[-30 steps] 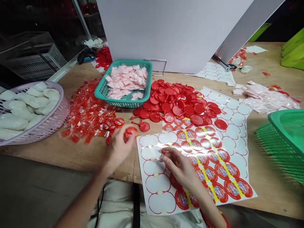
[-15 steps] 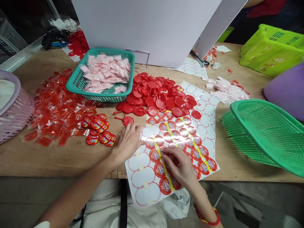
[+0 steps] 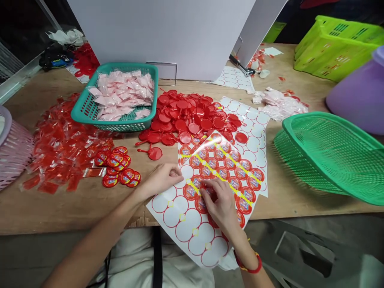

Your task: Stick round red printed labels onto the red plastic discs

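A glossy sticker sheet [image 3: 180, 218] with round red stickers and yellow strips lies turned at an angle over the table's front edge. Bare white circles outlined in red fill its lower left part. My left hand [image 3: 163, 178] is closed at the sheet's left edge, thumb and finger pinching it. Over the printed stickers, my right hand [image 3: 220, 202] has its thumb and fingers drawn together; whatever is between the tips is hidden. Loose round badge-like pieces [image 3: 120, 166] with printed faces lie left of my left hand. Behind the sheet rises a pile of red plastic discs with thin handles [image 3: 186, 116].
A teal basket [image 3: 114, 125] holds pale pink packets. Red clear packets [image 3: 63, 144] spread to its left, beside a pink basket [image 3: 18, 148]. A green basket [image 3: 330, 160] tilts at the right, before a yellow-green crate [image 3: 333, 52]. A white panel [image 3: 162, 36] stands behind.
The sticker sheet has turned counterclockwise, its far corner now pointing up toward the red pile. My left fingers have curled closed at its edge. My right hand stays over the stickers.
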Demonstrator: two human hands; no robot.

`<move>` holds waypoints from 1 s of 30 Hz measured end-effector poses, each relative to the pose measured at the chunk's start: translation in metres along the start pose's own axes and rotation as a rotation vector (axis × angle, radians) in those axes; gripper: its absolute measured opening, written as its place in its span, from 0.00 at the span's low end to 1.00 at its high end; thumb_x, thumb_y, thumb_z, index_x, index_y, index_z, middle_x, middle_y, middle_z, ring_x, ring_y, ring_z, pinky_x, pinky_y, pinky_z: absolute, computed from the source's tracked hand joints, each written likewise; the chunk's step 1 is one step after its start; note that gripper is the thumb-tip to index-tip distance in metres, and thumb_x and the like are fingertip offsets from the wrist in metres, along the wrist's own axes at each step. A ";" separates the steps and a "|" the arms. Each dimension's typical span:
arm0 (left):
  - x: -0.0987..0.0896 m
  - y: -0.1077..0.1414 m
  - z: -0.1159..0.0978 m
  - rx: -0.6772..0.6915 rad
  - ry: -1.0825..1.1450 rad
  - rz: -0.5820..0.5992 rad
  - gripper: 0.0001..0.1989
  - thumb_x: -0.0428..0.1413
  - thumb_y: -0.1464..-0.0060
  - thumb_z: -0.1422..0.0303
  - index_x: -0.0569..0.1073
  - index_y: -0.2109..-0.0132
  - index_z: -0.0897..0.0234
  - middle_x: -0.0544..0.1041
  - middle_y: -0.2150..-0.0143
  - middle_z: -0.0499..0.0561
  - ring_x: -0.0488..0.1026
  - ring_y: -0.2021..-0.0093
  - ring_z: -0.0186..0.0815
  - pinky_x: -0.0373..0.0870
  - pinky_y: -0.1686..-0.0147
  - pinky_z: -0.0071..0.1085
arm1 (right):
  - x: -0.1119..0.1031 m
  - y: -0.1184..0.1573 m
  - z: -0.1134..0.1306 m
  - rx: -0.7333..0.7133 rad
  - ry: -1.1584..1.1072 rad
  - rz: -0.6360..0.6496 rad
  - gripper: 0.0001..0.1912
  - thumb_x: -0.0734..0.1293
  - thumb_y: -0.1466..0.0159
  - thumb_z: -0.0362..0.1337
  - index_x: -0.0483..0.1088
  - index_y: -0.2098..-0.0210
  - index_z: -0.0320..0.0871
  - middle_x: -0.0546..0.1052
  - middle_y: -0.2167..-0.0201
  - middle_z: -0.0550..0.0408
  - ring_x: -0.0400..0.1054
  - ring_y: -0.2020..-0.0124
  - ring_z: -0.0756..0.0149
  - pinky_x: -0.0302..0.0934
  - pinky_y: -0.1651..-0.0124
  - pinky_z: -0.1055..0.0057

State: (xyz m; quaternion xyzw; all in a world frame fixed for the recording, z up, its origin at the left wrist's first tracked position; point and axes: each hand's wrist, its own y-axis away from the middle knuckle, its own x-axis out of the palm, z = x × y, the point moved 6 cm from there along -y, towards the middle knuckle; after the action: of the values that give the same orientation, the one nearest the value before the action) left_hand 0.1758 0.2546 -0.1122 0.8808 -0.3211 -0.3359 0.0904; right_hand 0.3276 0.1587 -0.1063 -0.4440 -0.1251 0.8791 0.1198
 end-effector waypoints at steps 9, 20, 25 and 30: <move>0.003 -0.018 -0.038 0.027 -0.321 -0.175 0.28 0.60 0.59 0.65 0.65 0.50 0.68 0.72 0.56 0.58 0.69 0.56 0.44 0.64 0.59 0.34 | 0.002 0.004 0.002 -0.021 -0.026 -0.031 0.06 0.62 0.40 0.32 0.67 0.63 0.44 0.71 0.68 0.51 0.63 0.65 0.61 0.59 0.63 0.62; 0.014 -0.028 -0.024 0.094 0.260 -0.082 0.08 0.57 0.59 0.69 0.74 0.68 0.66 0.75 0.72 0.47 0.70 0.71 0.32 0.65 0.73 0.24 | -0.014 -0.027 0.009 -0.005 -0.189 -0.115 0.06 0.60 0.39 0.31 0.67 0.62 0.42 0.71 0.64 0.49 0.68 0.63 0.64 0.64 0.62 0.66; 0.022 -0.013 -0.024 0.102 0.379 0.012 0.07 0.58 0.60 0.68 0.74 0.71 0.67 0.72 0.76 0.45 0.68 0.74 0.29 0.64 0.74 0.23 | -0.006 -0.038 0.016 -0.095 -0.189 0.014 0.05 0.61 0.39 0.32 0.68 0.64 0.42 0.72 0.65 0.48 0.69 0.65 0.64 0.65 0.64 0.67; 0.026 -0.006 -0.028 0.182 0.257 0.075 0.07 0.55 0.58 0.71 0.75 0.69 0.67 0.70 0.78 0.44 0.64 0.75 0.28 0.59 0.76 0.22 | -0.004 -0.035 0.014 -0.098 -0.193 0.038 0.03 0.64 0.40 0.33 0.69 0.68 0.40 0.74 0.69 0.49 0.69 0.69 0.64 0.65 0.68 0.68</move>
State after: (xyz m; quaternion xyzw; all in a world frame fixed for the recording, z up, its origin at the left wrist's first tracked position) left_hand 0.2119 0.2418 -0.1068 0.9085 -0.3687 -0.1863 0.0632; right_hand 0.3221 0.1891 -0.0842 -0.3650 -0.1704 0.9127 0.0688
